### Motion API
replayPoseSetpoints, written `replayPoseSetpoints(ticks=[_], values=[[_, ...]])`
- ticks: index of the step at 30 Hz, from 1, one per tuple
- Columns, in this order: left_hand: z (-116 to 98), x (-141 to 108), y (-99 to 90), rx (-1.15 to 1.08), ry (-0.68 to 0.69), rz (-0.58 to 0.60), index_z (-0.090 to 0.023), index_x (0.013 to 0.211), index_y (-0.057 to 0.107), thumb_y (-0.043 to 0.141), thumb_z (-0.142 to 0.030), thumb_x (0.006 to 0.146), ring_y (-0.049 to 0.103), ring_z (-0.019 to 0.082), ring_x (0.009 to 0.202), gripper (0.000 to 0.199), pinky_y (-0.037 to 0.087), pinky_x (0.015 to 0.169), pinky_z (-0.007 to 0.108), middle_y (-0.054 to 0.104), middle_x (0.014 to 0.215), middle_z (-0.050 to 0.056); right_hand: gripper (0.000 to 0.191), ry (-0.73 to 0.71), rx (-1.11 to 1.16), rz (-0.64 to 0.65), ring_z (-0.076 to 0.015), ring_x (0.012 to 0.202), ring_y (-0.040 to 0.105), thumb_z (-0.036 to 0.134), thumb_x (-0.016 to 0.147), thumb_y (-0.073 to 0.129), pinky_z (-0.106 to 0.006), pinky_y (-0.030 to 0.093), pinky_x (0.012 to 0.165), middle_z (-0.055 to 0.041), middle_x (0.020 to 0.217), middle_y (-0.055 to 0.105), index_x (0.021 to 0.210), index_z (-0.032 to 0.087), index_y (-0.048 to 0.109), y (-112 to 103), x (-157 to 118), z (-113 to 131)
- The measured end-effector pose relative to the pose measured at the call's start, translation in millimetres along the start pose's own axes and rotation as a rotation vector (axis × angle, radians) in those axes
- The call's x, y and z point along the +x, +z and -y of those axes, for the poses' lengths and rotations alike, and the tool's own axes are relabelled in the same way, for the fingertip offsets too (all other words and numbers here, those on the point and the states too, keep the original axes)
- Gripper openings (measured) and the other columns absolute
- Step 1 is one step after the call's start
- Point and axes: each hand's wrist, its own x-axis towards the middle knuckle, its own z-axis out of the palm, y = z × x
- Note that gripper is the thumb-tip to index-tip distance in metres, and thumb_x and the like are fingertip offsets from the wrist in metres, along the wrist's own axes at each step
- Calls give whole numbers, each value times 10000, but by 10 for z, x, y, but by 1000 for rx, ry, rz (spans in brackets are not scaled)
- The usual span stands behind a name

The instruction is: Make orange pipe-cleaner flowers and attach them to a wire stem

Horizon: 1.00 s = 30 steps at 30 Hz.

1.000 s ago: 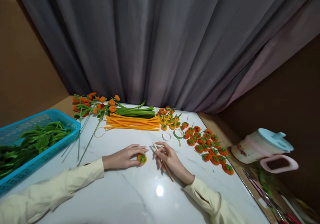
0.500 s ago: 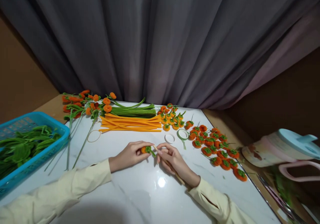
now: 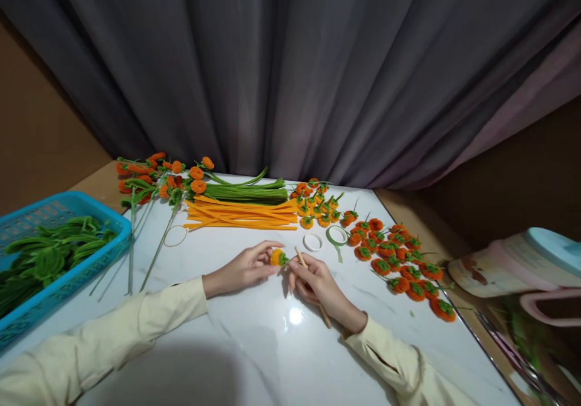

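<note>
Between the fingertips of my left hand [image 3: 247, 267] is a small yellow-orange fuzzy flower [image 3: 276, 257] with a green top, its green side facing right. My right hand [image 3: 318, 282] is closed round a thin wooden stick [image 3: 325, 316], which slants from the fingers down past the palm. The right fingertips are close to the flower's green end; whether they also pinch its stem is too small to tell. Beyond the hands lie a white tape ring [image 3: 313, 242] and a green tape roll [image 3: 336, 235].
Yellow strips [image 3: 240, 214] and green strips [image 3: 249, 193] lie at the back. Orange flower heads [image 3: 389, 248] spread at right, beside a tumbler [image 3: 503, 264]. Stemmed flowers [image 3: 198, 186] and a blue basket [image 3: 122, 236] of green pieces are at left.
The flower has turned to show more of its yellow side. The wooden stick has swung more upright in my right hand, its tip now above the fingers. The view has shifted slightly.
</note>
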Motion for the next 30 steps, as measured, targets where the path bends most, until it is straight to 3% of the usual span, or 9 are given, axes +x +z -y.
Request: replayPoseSetpoints(ticks=[3, 8, 13, 20, 24, 30], values=[[-9, 21, -34, -332, -119, 11, -228, 1280, 403, 560, -376, 851, 563, 122, 777, 480, 437, 740, 261, 541, 1028, 55, 329, 3, 95, -15, -11, 273, 206, 483, 821, 569, -140, 131, 264, 27, 547, 602, 814, 170, 469, 12, -7, 1], [13, 21, 13, -607, -195, 155, -129, 1030, 562, 596, -387, 834, 572, 178, 922, 326, 449, 784, 282, 574, 1011, 99, 345, -12, 117, -16, -9, 265, 219, 495, 825, 565, -133, 130, 266, 22, 523, 602, 789, 170, 454, 75, -28, -25], [42, 16, 31, -674, -222, 140, -114, 917, 579, 567, -364, 859, 586, 148, 778, 257, 453, 655, 232, 600, 865, 84, 366, -6, 26, -48, -13, 271, 234, 512, 821, 564, -138, 141, 271, 47, 463, 537, 764, 159, 484, 108, -48, -37], [91, 30, 70, -986, -336, 119, -115, 941, 568, 623, -300, 831, 626, 142, 766, 222, 460, 705, 236, 620, 892, 85, 371, 18, 34, -46, -16, 277, 238, 520, 811, 575, -140, 149, 269, 50, 476, 532, 783, 158, 497, 115, -37, -46], [121, 34, 64, -993, -314, 140, -110, 860, 555, 660, -297, 803, 557, 80, 634, 222, 429, 614, 189, 575, 806, 44, 363, 29, 44, -2, -11, 272, 221, 505, 837, 551, -148, 136, 272, 51, 484, 515, 764, 154, 501, 97, -33, -66], [99, 31, 27, -1030, -338, 215, -132, 800, 504, 585, -256, 856, 356, 0, 420, 158, 349, 512, 137, 500, 671, -15, 383, 26, 39, 63, -16, 282, 186, 502, 848, 535, -151, 117, 292, 99, 379, 363, 685, 160, 479, 82, -39, -52]])
